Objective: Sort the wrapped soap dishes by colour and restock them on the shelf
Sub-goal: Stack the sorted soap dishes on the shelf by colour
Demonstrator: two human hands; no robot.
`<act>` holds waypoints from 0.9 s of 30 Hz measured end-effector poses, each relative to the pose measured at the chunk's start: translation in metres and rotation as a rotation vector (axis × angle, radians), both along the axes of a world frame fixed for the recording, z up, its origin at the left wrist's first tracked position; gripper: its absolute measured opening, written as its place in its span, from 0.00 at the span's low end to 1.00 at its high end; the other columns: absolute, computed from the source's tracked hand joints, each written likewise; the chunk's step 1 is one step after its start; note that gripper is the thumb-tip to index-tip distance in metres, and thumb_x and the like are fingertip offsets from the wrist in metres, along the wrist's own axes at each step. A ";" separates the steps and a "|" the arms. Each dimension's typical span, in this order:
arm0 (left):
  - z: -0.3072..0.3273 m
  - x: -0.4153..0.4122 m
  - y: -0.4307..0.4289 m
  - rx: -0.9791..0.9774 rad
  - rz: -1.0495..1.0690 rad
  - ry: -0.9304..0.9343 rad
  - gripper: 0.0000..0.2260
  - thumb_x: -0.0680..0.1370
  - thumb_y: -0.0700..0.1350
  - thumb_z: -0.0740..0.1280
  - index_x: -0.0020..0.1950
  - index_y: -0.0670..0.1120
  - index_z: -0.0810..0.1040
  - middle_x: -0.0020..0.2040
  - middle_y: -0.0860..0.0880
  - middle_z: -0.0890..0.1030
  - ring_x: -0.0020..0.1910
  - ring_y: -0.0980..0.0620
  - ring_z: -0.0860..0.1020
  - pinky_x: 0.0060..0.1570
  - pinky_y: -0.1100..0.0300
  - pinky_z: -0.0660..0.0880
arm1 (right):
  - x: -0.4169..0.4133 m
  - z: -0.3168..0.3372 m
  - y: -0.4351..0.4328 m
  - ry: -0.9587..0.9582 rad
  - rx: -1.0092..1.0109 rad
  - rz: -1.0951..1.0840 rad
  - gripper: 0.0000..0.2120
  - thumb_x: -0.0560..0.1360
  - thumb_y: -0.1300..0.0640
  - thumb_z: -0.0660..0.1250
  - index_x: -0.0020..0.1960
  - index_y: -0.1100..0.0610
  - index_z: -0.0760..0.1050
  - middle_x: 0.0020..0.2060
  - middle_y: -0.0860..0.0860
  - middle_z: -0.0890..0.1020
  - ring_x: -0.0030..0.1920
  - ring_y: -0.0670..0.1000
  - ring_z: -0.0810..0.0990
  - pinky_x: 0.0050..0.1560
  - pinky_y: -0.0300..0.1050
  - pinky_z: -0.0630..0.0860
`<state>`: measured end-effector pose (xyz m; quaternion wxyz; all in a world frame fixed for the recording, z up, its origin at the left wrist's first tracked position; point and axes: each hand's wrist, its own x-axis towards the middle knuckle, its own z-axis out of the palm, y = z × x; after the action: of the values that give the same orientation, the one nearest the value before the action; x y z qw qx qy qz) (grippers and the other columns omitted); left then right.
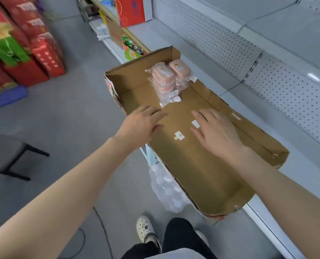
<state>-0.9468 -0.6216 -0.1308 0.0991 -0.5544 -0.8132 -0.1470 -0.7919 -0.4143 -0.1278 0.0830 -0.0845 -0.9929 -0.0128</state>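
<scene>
Pink soap dishes in clear wrap stand in two short stacks [166, 77] at the far end of a shallow cardboard tray [202, 165] that lies on the white shelf [249, 109]. My left hand [142, 124] hovers over the tray's left edge with relaxed fingers and holds nothing. Over the tray floor, a little nearer than the stacks, my right hand [215, 131] is spread flat and empty. Both hands are apart from the dishes.
A bag of clear plastic items [166, 189] sits on the floor under the tray's overhang. Red and green boxes [24, 43] are stacked at the left. A grey stool [8, 154] stands at the lower left, and a red box [131, 10] stands further along the shelf.
</scene>
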 end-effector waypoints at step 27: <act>-0.094 -0.371 0.194 -0.384 -0.363 -0.147 0.29 0.73 0.45 0.72 0.73 0.47 0.68 0.72 0.47 0.69 0.72 0.45 0.65 0.67 0.49 0.69 | -0.326 -0.097 0.136 -0.094 -0.248 -0.644 0.27 0.78 0.51 0.66 0.73 0.60 0.64 0.68 0.59 0.71 0.64 0.61 0.73 0.60 0.55 0.73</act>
<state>-1.3174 -0.4272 -0.2245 -0.0949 -0.6875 -0.7186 -0.0452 -1.1179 -0.2783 -0.2249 0.0182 -0.4023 -0.9119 0.0787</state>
